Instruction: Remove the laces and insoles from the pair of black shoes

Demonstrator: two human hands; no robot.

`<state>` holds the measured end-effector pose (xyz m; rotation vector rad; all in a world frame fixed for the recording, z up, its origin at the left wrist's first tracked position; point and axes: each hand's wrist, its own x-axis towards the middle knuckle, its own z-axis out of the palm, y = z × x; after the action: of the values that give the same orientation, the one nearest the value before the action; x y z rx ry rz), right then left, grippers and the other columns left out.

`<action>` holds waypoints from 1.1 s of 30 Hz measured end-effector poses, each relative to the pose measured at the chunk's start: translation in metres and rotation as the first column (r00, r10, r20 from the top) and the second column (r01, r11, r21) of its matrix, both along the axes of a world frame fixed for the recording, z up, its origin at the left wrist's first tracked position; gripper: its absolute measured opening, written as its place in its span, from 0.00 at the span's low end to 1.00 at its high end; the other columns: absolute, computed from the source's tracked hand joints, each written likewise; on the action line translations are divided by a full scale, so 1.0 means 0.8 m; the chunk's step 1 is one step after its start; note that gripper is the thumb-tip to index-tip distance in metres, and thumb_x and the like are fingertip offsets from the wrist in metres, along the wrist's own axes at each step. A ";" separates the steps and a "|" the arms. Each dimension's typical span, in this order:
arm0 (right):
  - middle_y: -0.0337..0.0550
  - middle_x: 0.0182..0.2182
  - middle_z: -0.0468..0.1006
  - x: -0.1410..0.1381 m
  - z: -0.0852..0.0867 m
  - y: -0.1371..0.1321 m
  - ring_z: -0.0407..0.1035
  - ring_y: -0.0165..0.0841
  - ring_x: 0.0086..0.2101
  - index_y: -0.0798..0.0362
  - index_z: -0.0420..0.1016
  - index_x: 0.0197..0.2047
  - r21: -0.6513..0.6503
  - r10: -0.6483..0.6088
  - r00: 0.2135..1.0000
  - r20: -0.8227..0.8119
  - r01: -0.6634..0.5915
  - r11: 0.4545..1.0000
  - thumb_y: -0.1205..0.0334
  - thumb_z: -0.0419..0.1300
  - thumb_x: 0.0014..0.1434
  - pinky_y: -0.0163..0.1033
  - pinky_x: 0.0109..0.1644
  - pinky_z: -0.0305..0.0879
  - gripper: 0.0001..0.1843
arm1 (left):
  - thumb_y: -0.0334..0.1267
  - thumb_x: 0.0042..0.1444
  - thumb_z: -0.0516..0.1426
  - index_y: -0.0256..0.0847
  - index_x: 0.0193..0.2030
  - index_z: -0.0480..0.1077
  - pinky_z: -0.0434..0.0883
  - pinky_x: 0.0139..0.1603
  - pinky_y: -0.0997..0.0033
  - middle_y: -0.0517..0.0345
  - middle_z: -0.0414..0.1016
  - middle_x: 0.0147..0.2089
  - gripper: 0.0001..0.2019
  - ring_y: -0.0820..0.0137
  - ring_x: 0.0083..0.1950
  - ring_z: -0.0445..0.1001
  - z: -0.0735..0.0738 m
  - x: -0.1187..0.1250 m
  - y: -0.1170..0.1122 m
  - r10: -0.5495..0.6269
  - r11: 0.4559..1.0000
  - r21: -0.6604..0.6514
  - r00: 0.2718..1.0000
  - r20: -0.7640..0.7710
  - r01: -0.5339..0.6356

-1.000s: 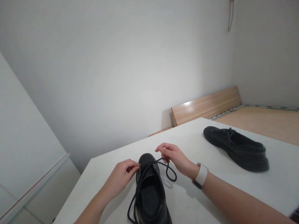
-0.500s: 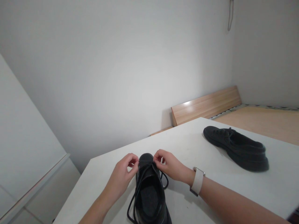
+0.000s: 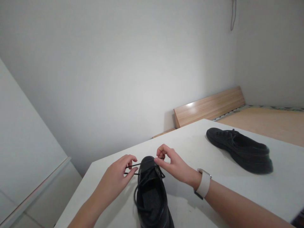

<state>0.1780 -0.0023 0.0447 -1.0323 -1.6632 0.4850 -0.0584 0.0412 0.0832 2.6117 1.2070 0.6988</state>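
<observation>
A black lace-up shoe (image 3: pixel 154 218) stands on the white table with its toe pointing away from me. My left hand (image 3: pixel 116 174) is left of the toe, fingers curled around a loop of black shoelace (image 3: pixel 135 165) drawn sideways out of the shoe. Its thumb and forefinger have a gap between them. On the other side, my right hand (image 3: pixel 174 164), with a pale watch strap (image 3: pixel 204 185) at the wrist, pinches a bit of lace close to the toe. The slack lace curls over the shoe's left side and opening.
A second black shoe (image 3: pixel 239 150), its laces tied, rests farther right on the white table (image 3: pixel 190 205). Beyond the table are a wooden board (image 3: pixel 209 104) and a tan bed surface (image 3: pixel 266 122). A white panel with a ledge (image 3: pixel 47 180) slants along the left.
My left hand has moved left, pulling a lace loop out from the shoe. My right hand has lifted slightly. The loose lace loops beside the shoe have become shorter.
</observation>
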 end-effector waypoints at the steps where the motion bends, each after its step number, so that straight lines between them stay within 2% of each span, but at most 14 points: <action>1: 0.36 0.31 0.70 0.004 0.001 0.002 0.64 0.33 0.34 0.52 0.66 0.38 0.009 -0.026 0.999 0.019 0.026 1.000 0.61 0.60 0.60 0.42 0.46 0.57 0.06 | 0.40 0.60 0.55 0.43 0.43 0.70 0.65 0.41 0.69 0.57 0.75 0.39 0.07 0.66 0.39 0.72 0.001 -0.005 0.003 0.016 1.000 0.019 0.997 -0.079 -0.015; 4: 0.34 0.28 0.70 0.016 -0.001 0.013 0.64 0.32 0.31 0.52 0.67 0.39 0.047 -0.176 0.979 0.101 0.172 0.984 0.69 0.60 0.56 0.43 0.46 0.56 0.07 | 0.41 0.59 0.56 0.46 0.40 0.74 0.64 0.42 0.68 0.58 0.78 0.38 0.07 0.63 0.42 0.74 0.004 -0.016 0.010 0.083 0.996 0.006 0.955 -0.285 -0.085; 7: 0.34 0.26 0.70 0.028 -0.008 0.026 0.64 0.32 0.29 0.52 0.68 0.37 0.050 -0.305 0.949 0.079 0.302 0.952 0.72 0.57 0.54 0.40 0.39 0.56 0.08 | 0.40 0.60 0.54 0.47 0.36 0.76 0.63 0.39 0.69 0.58 0.79 0.36 0.09 0.64 0.40 0.75 0.010 -0.021 0.013 0.137 0.989 0.008 0.910 -0.392 -0.146; 9: 0.34 0.24 0.69 0.034 -0.011 0.032 0.62 0.32 0.27 0.52 0.68 0.36 0.015 -0.328 0.944 -0.033 0.329 0.944 0.68 0.57 0.55 0.37 0.33 0.56 0.04 | 0.38 0.60 0.53 0.45 0.35 0.76 0.63 0.38 0.69 0.57 0.78 0.36 0.10 0.64 0.39 0.75 0.014 -0.025 0.015 0.192 0.981 0.061 0.889 -0.416 -0.184; 11: 0.35 0.24 0.69 0.039 -0.010 0.036 0.62 0.31 0.25 0.52 0.69 0.34 -0.040 -0.318 0.918 -0.238 0.317 0.947 0.61 0.61 0.54 0.36 0.30 0.55 0.05 | 0.37 0.59 0.52 0.44 0.34 0.76 0.63 0.37 0.69 0.55 0.78 0.36 0.11 0.63 0.38 0.74 0.019 -0.033 0.018 0.270 0.963 0.123 0.861 -0.430 -0.240; 15: 0.36 0.23 0.71 0.047 -0.005 0.041 0.57 0.26 0.17 0.53 0.68 0.34 -0.153 -0.280 0.777 -0.563 0.235 0.960 0.54 0.61 0.52 0.33 0.21 0.51 0.12 | 0.36 0.57 0.51 0.42 0.34 0.75 0.64 0.40 0.66 0.52 0.78 0.36 0.10 0.60 0.40 0.75 0.033 -0.057 0.023 0.387 0.919 0.241 0.826 -0.411 -0.311; 16: 0.36 0.23 0.72 0.049 -0.004 0.042 0.56 0.26 0.16 0.53 0.68 0.34 -0.164 -0.276 0.753 -0.598 0.222 0.961 0.53 0.60 0.52 0.33 0.19 0.51 0.12 | 0.37 0.57 0.51 0.42 0.34 0.74 0.64 0.41 0.65 0.52 0.78 0.36 0.10 0.59 0.40 0.75 0.037 -0.064 0.024 0.404 0.909 0.270 0.832 -0.381 -0.318; 18: 0.38 0.24 0.73 0.051 -0.003 0.043 0.60 0.27 0.16 0.53 0.66 0.36 -0.156 -0.264 0.711 -0.652 0.214 0.964 0.52 0.58 0.53 0.34 0.19 0.57 0.13 | 0.39 0.57 0.52 0.43 0.34 0.73 0.64 0.41 0.65 0.54 0.78 0.35 0.09 0.58 0.40 0.75 0.046 -0.075 0.025 0.437 0.883 0.316 0.853 -0.286 -0.347; 21: 0.40 0.29 0.74 0.049 0.000 0.042 0.69 0.30 0.25 0.53 0.66 0.36 -0.088 -0.235 0.642 -0.730 0.253 0.963 0.51 0.61 0.53 0.39 0.31 0.70 0.14 | 0.42 0.57 0.53 0.44 0.35 0.72 0.64 0.37 0.68 0.56 0.77 0.34 0.08 0.61 0.38 0.75 0.058 -0.084 0.021 0.501 0.826 0.344 0.862 -0.081 -0.448; 24: 0.40 0.32 0.74 0.045 0.008 0.036 0.71 0.32 0.32 0.53 0.68 0.36 0.056 -0.194 0.602 -0.774 0.371 0.927 0.52 0.63 0.55 0.43 0.43 0.70 0.14 | 0.42 0.57 0.54 0.43 0.39 0.72 0.63 0.35 0.71 0.58 0.76 0.36 0.08 0.63 0.37 0.74 0.068 -0.081 0.009 0.557 0.729 0.393 0.819 0.137 -0.561; 28: 0.42 0.37 0.75 0.040 0.018 0.023 0.70 0.34 0.39 0.52 0.71 0.40 0.217 -0.210 0.651 -0.730 0.511 0.831 0.54 0.62 0.60 0.44 0.50 0.66 0.10 | 0.43 0.58 0.56 0.41 0.41 0.72 0.66 0.40 0.71 0.58 0.74 0.35 0.10 0.65 0.39 0.73 0.078 -0.069 -0.016 0.462 0.537 0.549 0.767 0.445 -0.641; 30: 0.44 0.39 0.74 0.034 0.020 0.017 0.70 0.34 0.40 0.52 0.71 0.41 0.251 -0.198 0.702 -0.684 0.481 0.840 0.55 0.61 0.61 0.44 0.49 0.66 0.09 | 0.45 0.59 0.56 0.40 0.43 0.72 0.65 0.40 0.71 0.58 0.74 0.36 0.12 0.65 0.38 0.72 0.083 -0.065 -0.029 0.409 0.458 0.568 0.729 0.549 -0.684; 31: 0.44 0.40 0.74 0.029 0.020 0.015 0.71 0.35 0.40 0.52 0.71 0.40 0.252 -0.175 0.739 -0.651 0.427 0.868 0.55 0.61 0.61 0.44 0.49 0.67 0.09 | 0.46 0.59 0.56 0.41 0.43 0.73 0.65 0.40 0.71 0.58 0.73 0.36 0.12 0.65 0.38 0.72 0.086 -0.064 -0.035 0.405 0.456 0.556 0.718 0.566 -0.695; 33: 0.44 0.38 0.75 0.016 0.024 0.009 0.72 0.35 0.39 0.52 0.71 0.40 0.221 -0.100 0.817 -0.568 0.268 0.938 0.55 0.61 0.62 0.44 0.47 0.68 0.09 | 0.47 0.58 0.57 0.43 0.43 0.73 0.65 0.38 0.72 0.60 0.73 0.35 0.13 0.66 0.37 0.72 0.091 -0.063 -0.045 0.418 0.518 0.508 0.722 0.551 -0.688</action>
<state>0.1908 0.0048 0.0637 -0.7312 -1.0604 0.3468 -0.1090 0.0048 0.1561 2.2827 1.9857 2.0305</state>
